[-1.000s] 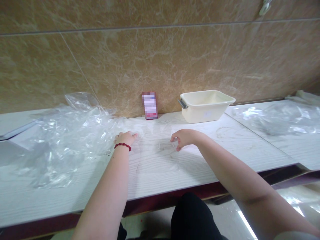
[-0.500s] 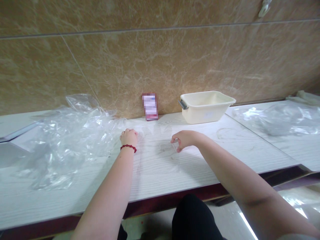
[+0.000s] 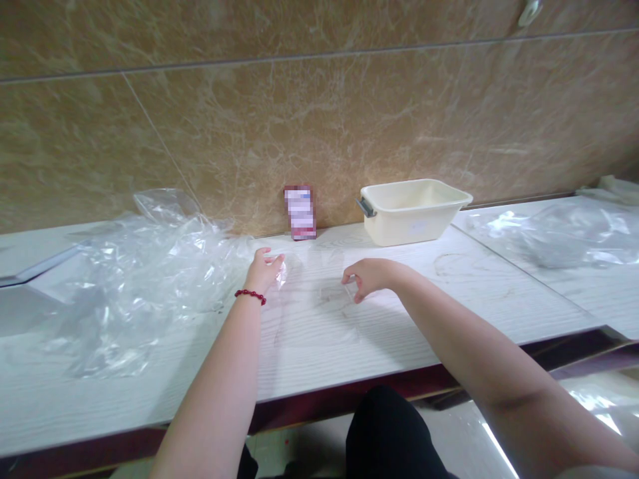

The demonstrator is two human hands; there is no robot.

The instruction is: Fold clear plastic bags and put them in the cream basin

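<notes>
A clear plastic bag (image 3: 317,332) lies flat on the white wood-grain table, its outline faint. At its far left edge my left hand (image 3: 264,271), with a red bead bracelet (image 3: 251,296), has thumb and fingers partly apart, and crinkled film shines beside the thumb. My right hand (image 3: 369,278) is curved, thumb and fingers around the edge of a small clear plastic piece (image 3: 334,291) that rests over the bag. The exact shape of this piece is hard to make out.
A heap of clear plastic bags (image 3: 144,279) covers the left side beside a white box (image 3: 30,306). A phone (image 3: 301,214) leans on the wall. A cream plastic bin (image 3: 404,226) with a grey handle stands at the back right. More plastic film (image 3: 574,233) lies far right.
My left hand has loosened from a fist, its fingers lifting apart and shiny film showing at the thumb. The right hand has stayed in place.
</notes>
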